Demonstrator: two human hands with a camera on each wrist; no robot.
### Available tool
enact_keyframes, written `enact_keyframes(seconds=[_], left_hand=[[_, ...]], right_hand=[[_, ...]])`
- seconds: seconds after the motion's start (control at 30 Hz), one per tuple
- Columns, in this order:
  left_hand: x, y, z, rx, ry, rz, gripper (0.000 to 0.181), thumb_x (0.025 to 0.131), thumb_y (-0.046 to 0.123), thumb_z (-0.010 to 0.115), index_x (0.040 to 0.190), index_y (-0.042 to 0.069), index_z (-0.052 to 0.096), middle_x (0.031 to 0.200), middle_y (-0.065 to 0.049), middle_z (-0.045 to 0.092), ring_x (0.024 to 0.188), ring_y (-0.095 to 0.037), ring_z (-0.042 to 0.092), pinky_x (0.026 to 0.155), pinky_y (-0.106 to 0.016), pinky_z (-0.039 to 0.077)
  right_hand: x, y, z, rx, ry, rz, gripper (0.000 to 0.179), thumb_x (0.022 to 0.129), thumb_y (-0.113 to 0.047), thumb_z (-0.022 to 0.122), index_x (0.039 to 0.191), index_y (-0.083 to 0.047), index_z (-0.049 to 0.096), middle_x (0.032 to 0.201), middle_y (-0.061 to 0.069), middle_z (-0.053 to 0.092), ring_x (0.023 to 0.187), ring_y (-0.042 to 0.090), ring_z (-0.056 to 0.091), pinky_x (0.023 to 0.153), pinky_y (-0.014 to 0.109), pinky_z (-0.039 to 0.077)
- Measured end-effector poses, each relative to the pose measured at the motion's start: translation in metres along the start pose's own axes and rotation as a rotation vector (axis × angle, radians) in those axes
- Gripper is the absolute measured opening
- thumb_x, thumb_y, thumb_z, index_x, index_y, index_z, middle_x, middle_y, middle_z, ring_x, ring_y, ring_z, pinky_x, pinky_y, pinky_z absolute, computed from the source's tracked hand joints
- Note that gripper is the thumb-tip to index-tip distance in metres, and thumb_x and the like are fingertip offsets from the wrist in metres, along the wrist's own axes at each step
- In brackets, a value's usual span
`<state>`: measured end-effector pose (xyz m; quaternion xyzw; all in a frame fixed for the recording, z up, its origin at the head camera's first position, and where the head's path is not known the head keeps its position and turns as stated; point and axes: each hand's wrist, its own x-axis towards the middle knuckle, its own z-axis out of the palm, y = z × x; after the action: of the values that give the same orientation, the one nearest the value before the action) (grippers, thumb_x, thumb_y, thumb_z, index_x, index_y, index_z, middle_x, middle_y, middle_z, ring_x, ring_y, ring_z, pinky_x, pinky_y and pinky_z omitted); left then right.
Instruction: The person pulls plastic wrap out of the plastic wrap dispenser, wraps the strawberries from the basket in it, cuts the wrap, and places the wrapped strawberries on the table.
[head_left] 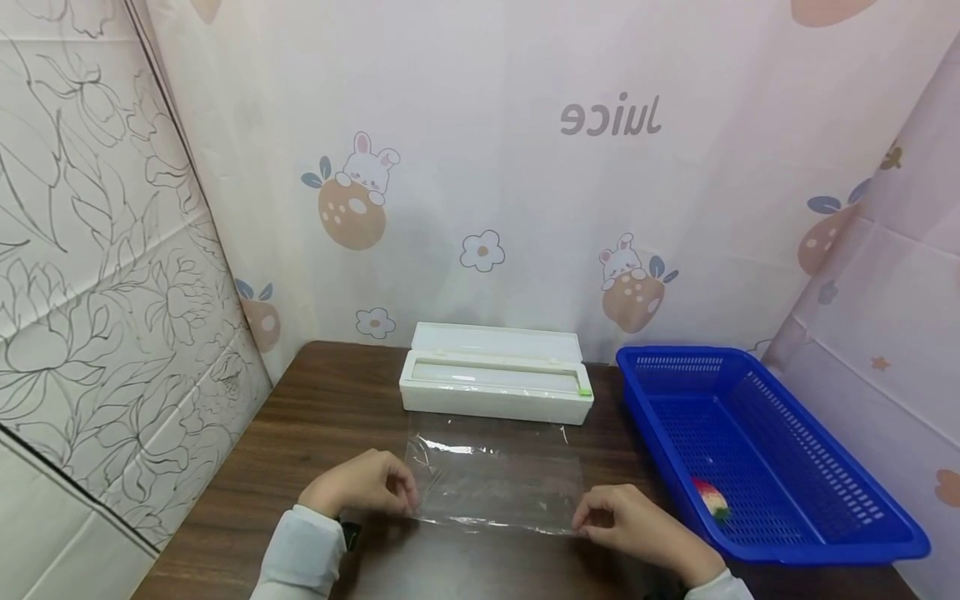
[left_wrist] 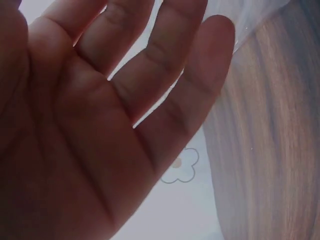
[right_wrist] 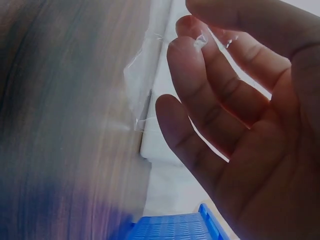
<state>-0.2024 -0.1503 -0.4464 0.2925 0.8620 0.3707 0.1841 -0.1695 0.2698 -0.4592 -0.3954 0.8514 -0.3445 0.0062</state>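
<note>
A sheet of clear cling film (head_left: 495, 487) stretches over the table from a white cling film dispenser box (head_left: 497, 392), whose lid (head_left: 497, 342) stands raised at the back. My left hand (head_left: 371, 483) pinches the film's near left corner. At the near right corner, my right hand (head_left: 633, 525) pinches the film between thumb and fingers. The right wrist view shows a crumpled bit of film (right_wrist: 200, 42) by the fingertips. In the left wrist view the palm and fingers (left_wrist: 155, 55) fill much of the picture, and the pinch itself is out of sight.
A blue plastic basket (head_left: 798, 553) stands at the right, beside my right hand, with a red and cream strawberry-like piece (head_left: 710, 498) inside. The brown wooden table (head_left: 315, 400) ends at a printed curtain (head_left: 480, 167) behind the box. A green slider (head_left: 585, 392) sits on the box's right end.
</note>
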Motion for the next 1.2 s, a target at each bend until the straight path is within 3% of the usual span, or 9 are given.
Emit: enact_keyframes(seconds=[0.6, 0.93, 1.2], left_hand=[[-0.001, -0.006, 0.011, -0.044, -0.019, -0.067, 0.016, 0.075, 0.001, 0.080, 0.075, 0.015, 0.071, 0.064, 0.006, 0.066, 0.056, -0.007, 0.059, 0.054, -0.023, 0.049], [-0.001, -0.007, 0.021, -0.034, -0.034, -0.086, 0.017, 0.073, 0.006, 0.082, 0.072, 0.017, 0.070, 0.063, 0.008, 0.064, 0.055, -0.005, 0.055, 0.051, -0.021, 0.045], [-0.003, -0.007, 0.023, -0.057, -0.042, -0.079, 0.015, 0.071, 0.004, 0.081, 0.077, 0.014, 0.071, 0.064, 0.007, 0.064, 0.055, -0.004, 0.056, 0.051, -0.021, 0.045]], right_hand=[[-0.003, 0.003, 0.011, 0.009, -0.033, 0.023, 0.032, 0.071, 0.007, 0.077, 0.080, -0.019, 0.061, 0.074, -0.020, 0.054, 0.064, -0.007, 0.050, 0.051, 0.017, 0.047], [-0.007, 0.007, 0.018, 0.033, -0.124, 0.080, 0.028, 0.074, 0.003, 0.078, 0.077, -0.021, 0.062, 0.070, -0.022, 0.052, 0.062, -0.007, 0.050, 0.050, 0.017, 0.047], [-0.007, 0.004, 0.017, 0.105, -0.183, 0.125, 0.018, 0.082, -0.019, 0.083, 0.078, -0.021, 0.065, 0.070, -0.021, 0.057, 0.062, -0.005, 0.054, 0.051, 0.019, 0.049]])
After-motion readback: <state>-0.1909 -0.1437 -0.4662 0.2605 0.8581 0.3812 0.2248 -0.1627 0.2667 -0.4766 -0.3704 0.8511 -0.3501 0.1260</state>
